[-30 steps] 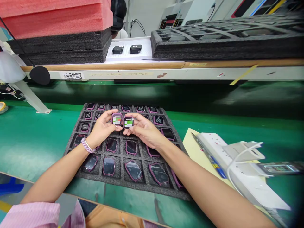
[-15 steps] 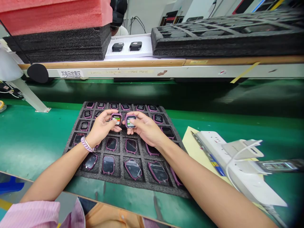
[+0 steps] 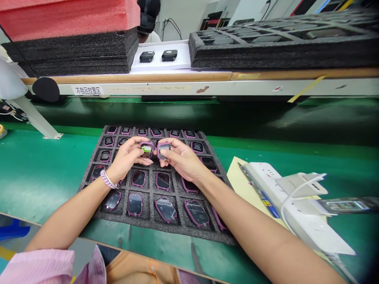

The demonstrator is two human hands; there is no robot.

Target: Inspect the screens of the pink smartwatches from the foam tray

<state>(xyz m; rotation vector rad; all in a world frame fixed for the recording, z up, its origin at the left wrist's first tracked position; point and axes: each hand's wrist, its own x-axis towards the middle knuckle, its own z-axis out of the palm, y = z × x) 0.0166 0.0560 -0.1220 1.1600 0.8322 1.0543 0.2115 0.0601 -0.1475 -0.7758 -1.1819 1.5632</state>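
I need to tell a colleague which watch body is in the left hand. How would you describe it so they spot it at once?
Find the black foam tray on the green bench. Above its far middle, the left hand holds a purple watch body beside one in the right hand. Its screen glows green and white; those in the tray are dark.

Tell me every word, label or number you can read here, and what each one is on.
"不良品放置区": white label on the front edge of the shelf.
Faint handwriting further along that edge: too faint to read.
Lit screens of the two watches in the left hand and right hand: green and white blocks, text too small.
Labels on the watches in the foam tray: too small.
Blue marks on the white power strip: blurred.
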